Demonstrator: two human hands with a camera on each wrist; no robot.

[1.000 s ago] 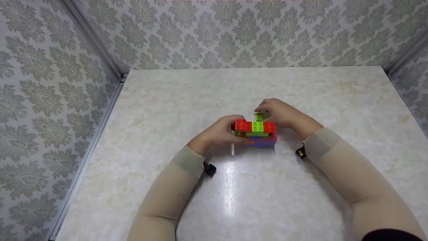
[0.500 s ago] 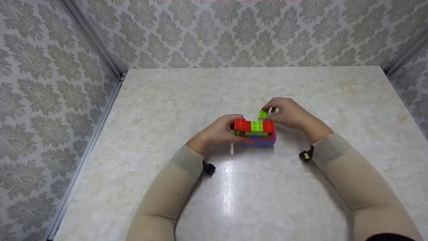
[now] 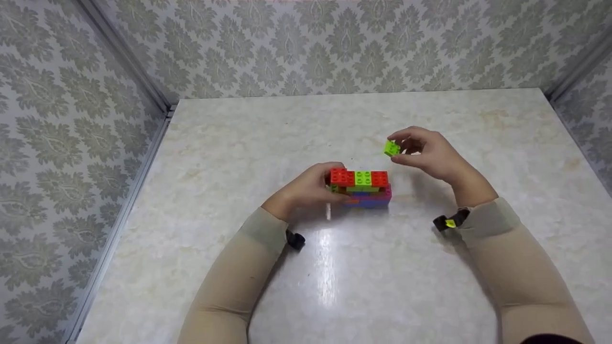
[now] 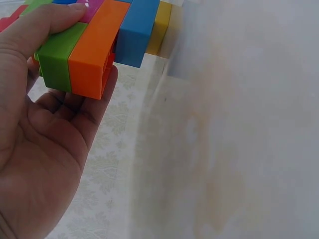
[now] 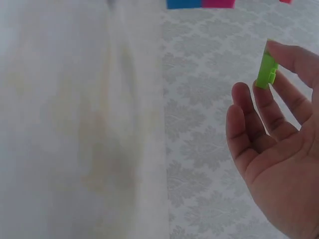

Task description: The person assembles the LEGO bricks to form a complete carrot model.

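Note:
A layered block of toy bricks [image 3: 366, 203] stands on the table, with red and lime bricks along its top and blue and pink ones lower down. My left hand [image 3: 311, 188] grips its left end, thumb in front and fingers behind. In the left wrist view, green, orange [image 4: 94, 50], blue and yellow bricks show beside the thumb. Behind and to the right of the block, my right hand [image 3: 437, 155] pinches a small lime green toy brick [image 3: 392, 148] between thumb and fingers, apart from the block. Its studs show at the side in the right wrist view.
The pale marbled table [image 3: 382, 277] meets patterned walls [image 3: 306, 48] at the back and sides. A black wrist camera [image 3: 296, 240] is strapped under the left sleeve, another [image 3: 444, 223] under the right.
My right hand has lifted the lime green brick away from behind the block, moving right and back, and tilted it. The left hand keeps its grip on the block.

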